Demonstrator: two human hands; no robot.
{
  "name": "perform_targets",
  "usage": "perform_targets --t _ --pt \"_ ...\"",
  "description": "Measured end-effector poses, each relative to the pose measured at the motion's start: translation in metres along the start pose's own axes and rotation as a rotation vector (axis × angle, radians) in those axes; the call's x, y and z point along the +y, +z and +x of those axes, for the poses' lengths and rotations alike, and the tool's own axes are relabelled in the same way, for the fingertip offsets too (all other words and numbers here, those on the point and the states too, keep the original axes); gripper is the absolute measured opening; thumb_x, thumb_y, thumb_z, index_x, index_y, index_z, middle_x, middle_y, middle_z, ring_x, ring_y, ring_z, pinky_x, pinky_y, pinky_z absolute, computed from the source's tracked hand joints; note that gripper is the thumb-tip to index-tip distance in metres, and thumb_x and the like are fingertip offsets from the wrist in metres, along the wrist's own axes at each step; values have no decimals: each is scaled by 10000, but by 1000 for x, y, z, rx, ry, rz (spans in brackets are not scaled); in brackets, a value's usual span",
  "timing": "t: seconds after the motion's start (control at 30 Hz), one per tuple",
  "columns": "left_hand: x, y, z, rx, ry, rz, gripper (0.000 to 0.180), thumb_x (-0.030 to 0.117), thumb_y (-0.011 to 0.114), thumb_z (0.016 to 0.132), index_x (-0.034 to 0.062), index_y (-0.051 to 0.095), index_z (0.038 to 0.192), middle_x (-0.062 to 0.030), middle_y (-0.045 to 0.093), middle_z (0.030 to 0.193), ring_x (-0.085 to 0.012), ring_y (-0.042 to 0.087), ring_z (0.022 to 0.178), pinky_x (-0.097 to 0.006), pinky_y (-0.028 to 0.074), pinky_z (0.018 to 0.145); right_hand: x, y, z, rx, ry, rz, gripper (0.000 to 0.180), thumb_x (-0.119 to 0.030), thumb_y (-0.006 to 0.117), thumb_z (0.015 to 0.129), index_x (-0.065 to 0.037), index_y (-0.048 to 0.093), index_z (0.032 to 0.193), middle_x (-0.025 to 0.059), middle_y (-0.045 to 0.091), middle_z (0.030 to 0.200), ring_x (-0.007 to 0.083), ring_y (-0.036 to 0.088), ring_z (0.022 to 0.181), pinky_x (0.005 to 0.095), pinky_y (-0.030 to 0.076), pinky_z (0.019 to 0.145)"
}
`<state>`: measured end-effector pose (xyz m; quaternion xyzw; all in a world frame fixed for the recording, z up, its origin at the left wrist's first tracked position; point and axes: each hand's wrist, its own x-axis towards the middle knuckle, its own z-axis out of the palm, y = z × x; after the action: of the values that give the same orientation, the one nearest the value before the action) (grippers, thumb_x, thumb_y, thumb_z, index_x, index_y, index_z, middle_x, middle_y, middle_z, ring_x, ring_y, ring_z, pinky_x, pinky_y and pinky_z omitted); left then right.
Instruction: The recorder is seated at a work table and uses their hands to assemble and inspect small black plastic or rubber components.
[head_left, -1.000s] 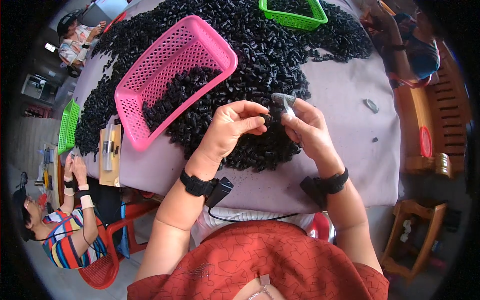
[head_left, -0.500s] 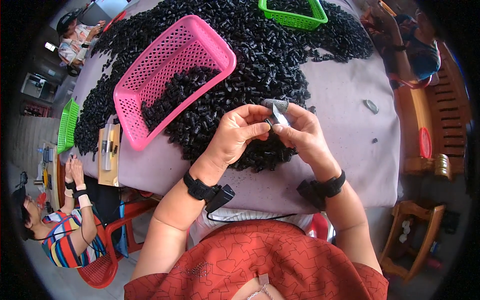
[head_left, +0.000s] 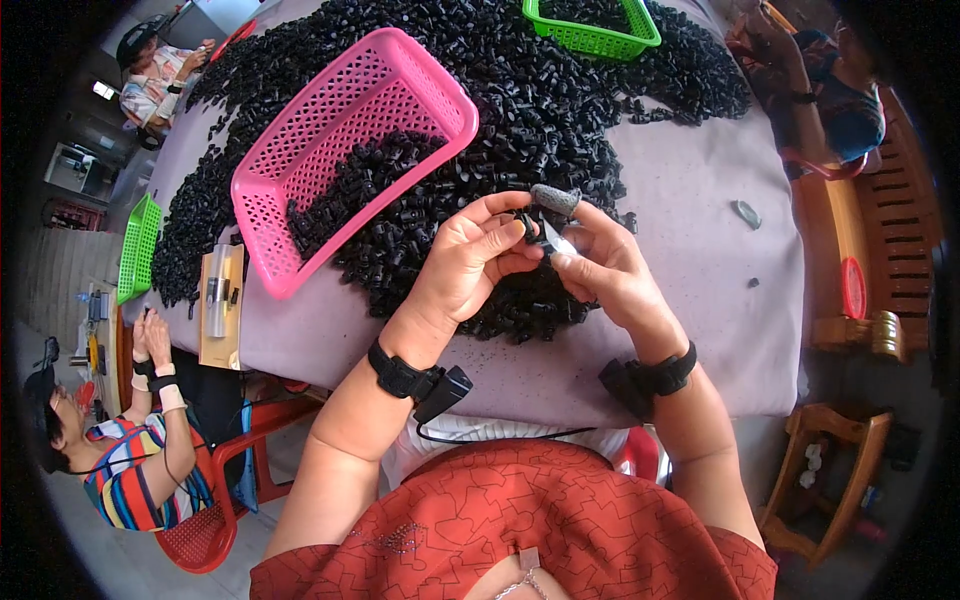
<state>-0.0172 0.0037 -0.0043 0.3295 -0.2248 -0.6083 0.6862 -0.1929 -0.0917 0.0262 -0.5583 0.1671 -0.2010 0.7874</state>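
Between thumb and fingers, my left hand [head_left: 470, 252] pinches a small black plastic part [head_left: 529, 228]. My right hand [head_left: 622, 268] grips a small blade [head_left: 557, 240], light and shiny, its tip close against that part; its handle is hidden in the fingers. A grey finger cot [head_left: 556, 199] covers my right index fingertip. Just beyond both hands spreads a big heap of like black parts [head_left: 540, 140]. To the left of them a pink perforated basket [head_left: 455, 150] lies tilted on the heap, black parts inside it.
Mauve cloth [head_left: 700, 300] covers the table. A green basket [head_left: 600, 45] stands at the far side, another green basket [head_left: 138, 250] at the left edge. Near it lies a cardboard piece [head_left: 222, 330] with a clear tube. A grey finger cot [head_left: 745, 213] lies right. Co-workers sit left and right.
My left thumb and fingers have shifted on the black part, turning it. The blade has tilted and my right index finger has lifted slightly. The whole view has moved a little.
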Motion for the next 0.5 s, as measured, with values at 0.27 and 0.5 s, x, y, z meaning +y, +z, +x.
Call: perform_targets --t 0.27,0.5 --pt "0 -5 2 -42 -44 -69 425 104 644 916 28 483 1302 -61 662 1016 -125 660 852 -271 571 775 1 -4 0 -117 22 -41 628 -122 677 885 -73 396 1444 -52 512 744 22 429 573 176 326 487" --pt "-1 -3 2 -57 -77 -118 445 90 634 917 30 469 1326 -55 645 1080 -111 649 876 -238 560 755 2 -1 -1 -103 32 -88 616 -118 668 887 -80 409 1444 -52 522 753 19 430 592 183 331 499"
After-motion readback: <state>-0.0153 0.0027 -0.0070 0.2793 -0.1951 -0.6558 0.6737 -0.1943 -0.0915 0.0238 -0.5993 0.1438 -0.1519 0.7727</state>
